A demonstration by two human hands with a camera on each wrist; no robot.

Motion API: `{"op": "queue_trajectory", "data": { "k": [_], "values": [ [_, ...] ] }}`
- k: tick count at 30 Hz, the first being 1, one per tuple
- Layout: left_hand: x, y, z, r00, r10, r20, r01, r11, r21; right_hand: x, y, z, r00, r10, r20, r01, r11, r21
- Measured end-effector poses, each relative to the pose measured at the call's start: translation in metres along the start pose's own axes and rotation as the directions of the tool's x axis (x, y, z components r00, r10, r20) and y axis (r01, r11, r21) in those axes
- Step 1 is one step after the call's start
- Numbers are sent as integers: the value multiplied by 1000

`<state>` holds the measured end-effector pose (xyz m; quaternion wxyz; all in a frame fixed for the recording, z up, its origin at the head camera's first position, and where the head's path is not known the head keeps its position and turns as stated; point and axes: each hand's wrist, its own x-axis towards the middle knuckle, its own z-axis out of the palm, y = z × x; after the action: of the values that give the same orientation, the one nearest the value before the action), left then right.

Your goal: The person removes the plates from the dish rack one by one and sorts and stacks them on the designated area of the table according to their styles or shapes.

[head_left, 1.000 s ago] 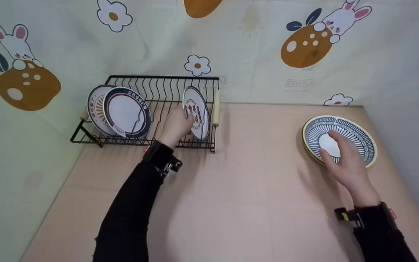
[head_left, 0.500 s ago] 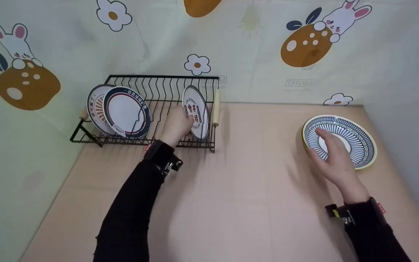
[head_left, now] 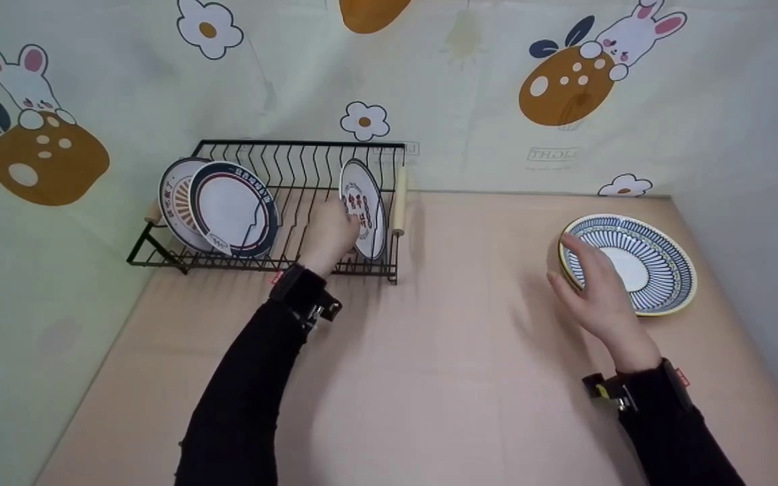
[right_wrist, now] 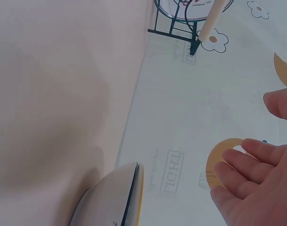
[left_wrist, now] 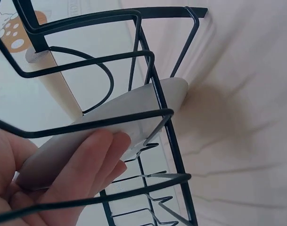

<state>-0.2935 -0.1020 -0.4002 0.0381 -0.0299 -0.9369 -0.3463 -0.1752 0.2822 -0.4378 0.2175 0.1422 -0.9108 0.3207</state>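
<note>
Right hand (head_left: 605, 300) shifted leftward; left hand (head_left: 327, 235) grips plate (head_left: 360, 183)

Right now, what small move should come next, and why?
Perhaps the left hand should lift the round white plate with red print out of the black wire rack: that hand grips it there, and the open right hand, holding nothing, could receive it.
</note>
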Motion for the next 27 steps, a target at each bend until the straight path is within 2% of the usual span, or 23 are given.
{"op": "queue_trajectory", "data": {
  "k": [8, 11, 20, 27],
  "values": [
    [-5, 1, -1, 996, 51, -72, -52, 999, -11, 3, -9, 9, 1000, -11, 1, 11, 999, 40],
    [-7, 2, 0, 992, 71, -107, -70, 997, 17, 5, -11, 11, 1000, -8, 6, 8, 999, 51],
    [-11, 5, -2, 983, 76, -169, -69, 996, 50, 8, -13, 16, 1000, -8, 16, 7, 998, 64],
    [-10, 4, -6, 964, 88, -250, -74, 995, 65, 9, -15, 16, 1000, -6, 11, 5, 997, 73]
  ]
}}
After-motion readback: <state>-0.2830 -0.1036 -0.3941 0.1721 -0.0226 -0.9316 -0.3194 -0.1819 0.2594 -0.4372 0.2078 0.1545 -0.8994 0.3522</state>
